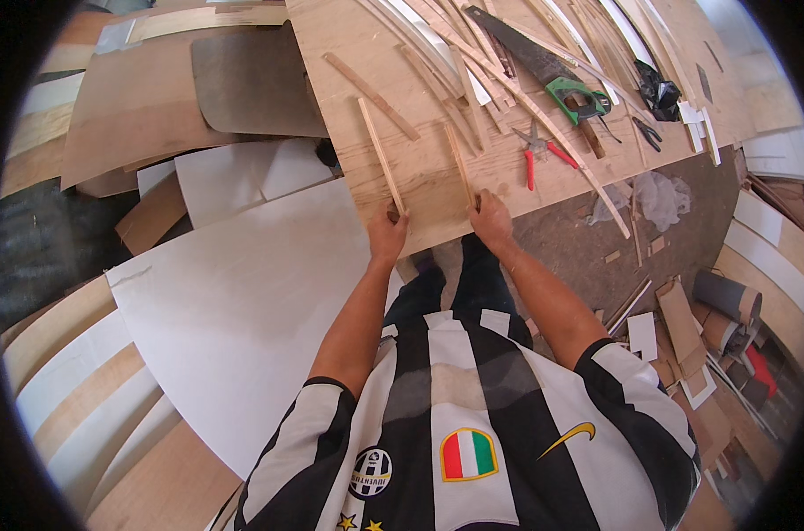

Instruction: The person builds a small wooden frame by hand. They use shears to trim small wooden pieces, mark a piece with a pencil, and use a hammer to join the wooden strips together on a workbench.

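Note:
A plywood workbench (367, 173) is in front of me. My left hand (387, 232) is closed on the near end of a thin pale wooden strip (377, 146) lying near its left edge. My right hand (491, 219) grips the near end of another short strip (457, 157), roughly parallel to the first. A loose strip (358, 84) lies beyond them. To the right are red-handled snips (530, 164), a green-handled handsaw (530, 62), black pliers (647, 134) and many long thin strips (561, 146), some overlapping the saw and each other.
A large white board (198, 310) fills the left side, with stacked sheets (127, 106) behind it. Crumpled clear plastic (659, 199) lies on the floor (561, 257) right of my legs. Offcuts, cardboard (681, 323) and grey rolls (721, 296) crowd the lower right.

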`<state>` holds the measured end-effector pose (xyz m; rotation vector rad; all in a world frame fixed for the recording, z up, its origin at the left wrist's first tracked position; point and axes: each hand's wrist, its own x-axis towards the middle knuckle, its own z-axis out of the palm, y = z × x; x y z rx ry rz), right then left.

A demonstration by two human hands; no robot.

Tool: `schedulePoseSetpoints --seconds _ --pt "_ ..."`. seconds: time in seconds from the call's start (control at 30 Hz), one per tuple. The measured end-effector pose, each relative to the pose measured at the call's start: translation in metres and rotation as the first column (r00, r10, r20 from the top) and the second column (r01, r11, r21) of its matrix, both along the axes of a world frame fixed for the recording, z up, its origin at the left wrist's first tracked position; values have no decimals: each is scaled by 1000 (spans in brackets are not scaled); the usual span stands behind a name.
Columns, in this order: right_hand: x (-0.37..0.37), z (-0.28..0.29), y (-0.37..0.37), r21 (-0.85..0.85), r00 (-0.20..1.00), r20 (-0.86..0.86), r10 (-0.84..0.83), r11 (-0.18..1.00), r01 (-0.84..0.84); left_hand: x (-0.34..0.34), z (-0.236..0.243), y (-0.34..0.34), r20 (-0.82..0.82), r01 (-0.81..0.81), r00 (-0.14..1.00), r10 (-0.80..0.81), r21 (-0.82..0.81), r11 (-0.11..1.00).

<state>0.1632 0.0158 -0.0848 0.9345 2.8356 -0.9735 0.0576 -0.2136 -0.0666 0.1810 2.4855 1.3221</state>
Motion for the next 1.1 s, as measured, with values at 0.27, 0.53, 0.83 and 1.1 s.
schedulePoseSetpoints --seconds 0.27,0.53,0.83,1.1 --pt "1 -1 -1 -2 999 -48 0 1000 0 -2 -2 -5 3 51 999 -51 -69 996" --pt "3 2 -1 -5 999 -43 2 1000 -2 0 7 1 25 22 999 -22 33 999" --pt "1 22 8 -30 999 41 11 999 -10 -3 2 3 -33 -25 999 21 -133 991" --pt "-16 34 52 -38 1000 -4 -15 999 15 -21 28 53 -348 -1 935 -64 -182 983"
